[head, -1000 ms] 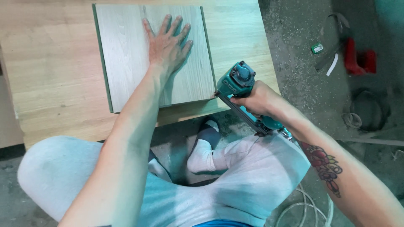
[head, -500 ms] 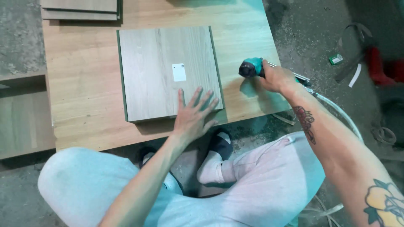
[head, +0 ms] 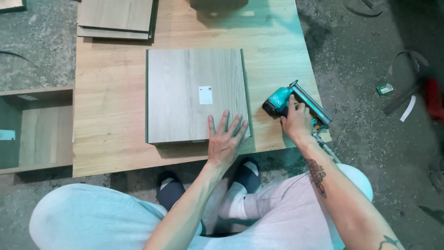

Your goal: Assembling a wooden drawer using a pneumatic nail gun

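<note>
A square grey wood-grain panel [head: 185, 92] with a small white sticker lies on a light wooden board [head: 111, 134] set on the floor. My left hand [head: 225, 139] rests flat on the panel's near right corner, fingers spread. My right hand [head: 296, 121] grips a teal nail gun [head: 286, 99] that lies on the board's right edge, just right of the panel. Its hose runs back past my right knee.
Two more grey panels [head: 115, 18] are stacked at the board's far left corner. An open wooden box frame [head: 32, 129] lies on the left. The concrete floor on the right holds sawdust, a small green packet [head: 385, 88] and a red tool [head: 432, 99].
The nail gun has come down from mid-air onto the board's right edge. My left hand has slid from the panel's middle to its near right corner.
</note>
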